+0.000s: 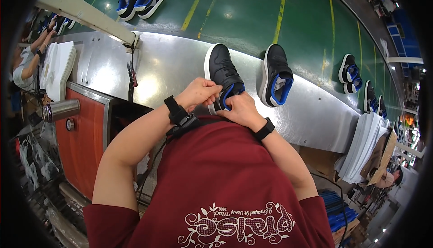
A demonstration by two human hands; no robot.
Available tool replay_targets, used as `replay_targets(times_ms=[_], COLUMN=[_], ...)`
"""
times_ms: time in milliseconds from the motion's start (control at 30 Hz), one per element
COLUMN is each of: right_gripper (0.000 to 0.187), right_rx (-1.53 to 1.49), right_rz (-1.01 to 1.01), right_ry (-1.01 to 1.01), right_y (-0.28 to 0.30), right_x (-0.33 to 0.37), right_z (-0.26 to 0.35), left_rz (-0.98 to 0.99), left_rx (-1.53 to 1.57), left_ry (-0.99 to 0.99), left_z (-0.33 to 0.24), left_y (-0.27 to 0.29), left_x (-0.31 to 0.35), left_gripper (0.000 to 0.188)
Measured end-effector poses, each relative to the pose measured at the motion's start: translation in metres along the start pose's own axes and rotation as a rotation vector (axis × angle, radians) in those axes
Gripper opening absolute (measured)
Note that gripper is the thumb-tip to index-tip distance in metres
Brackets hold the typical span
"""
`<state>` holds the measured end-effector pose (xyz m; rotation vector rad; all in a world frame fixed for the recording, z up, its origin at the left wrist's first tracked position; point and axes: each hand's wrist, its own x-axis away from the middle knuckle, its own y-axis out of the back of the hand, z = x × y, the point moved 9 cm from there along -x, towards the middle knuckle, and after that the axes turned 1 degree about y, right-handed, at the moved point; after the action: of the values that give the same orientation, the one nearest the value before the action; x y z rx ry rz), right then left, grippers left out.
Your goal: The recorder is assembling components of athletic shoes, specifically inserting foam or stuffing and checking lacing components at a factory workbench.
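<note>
A black sneaker (pixel 221 65) with a white sole and blue lining lies on the metal ledge, toe pointing away from me. My right hand (pixel 243 109) grips it at the heel opening, its fingers partly hidden by the collar. Curled into a pinch, my left hand (pixel 200 94) is against the left side of the same collar. Whatever its fingertips hold is too small to make out. Just to the right lies a matching sneaker (pixel 276 74), untouched, with pale stuffing showing inside its blue lining.
Beyond the metal ledge (pixel 167 63) runs a green conveyor belt (pixel 243 9) with yellow lines. More sneaker pairs lie on it, one far left (pixel 144 0), others to the right. A white post (pixel 85 16) and red cabinet (pixel 83 130) stand left. White sheets (pixel 363 144) hang right.
</note>
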<state>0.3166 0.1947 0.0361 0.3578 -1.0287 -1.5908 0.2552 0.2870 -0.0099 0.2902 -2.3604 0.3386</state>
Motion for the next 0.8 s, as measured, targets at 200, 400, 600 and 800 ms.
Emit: replay_targets(times_ms=[200,400,600,800], right_gripper=[0.031,0.032,0.027,0.020], right_rx=[0.058,0.073,0.200,0.229], right_rz=[0.040,0.013,-0.032,-0.115], right_ry=[0.015,0.039,0.068,0.136], right_y=[-0.005,-0.008,-0.012,-0.018], right_x=[-0.003,-0.005,-0.011,-0.019], right_z=[0.005,0.007,0.023,0.035], left_rz=[0.161,-0.135,-0.211,-0.287], left_rx=[0.269,0.166,-0.017,0.083], left_ry=[0.152,-0.016,-0.121,-0.420], left_z=[0.019,0.005,0.004,-0.006], left_y=[0.006,0.027,0.035,0.046], left_x=[-0.006,-0.005,-0.009,0.004], left_gripper=[0.024,0.032,0.029,0.008])
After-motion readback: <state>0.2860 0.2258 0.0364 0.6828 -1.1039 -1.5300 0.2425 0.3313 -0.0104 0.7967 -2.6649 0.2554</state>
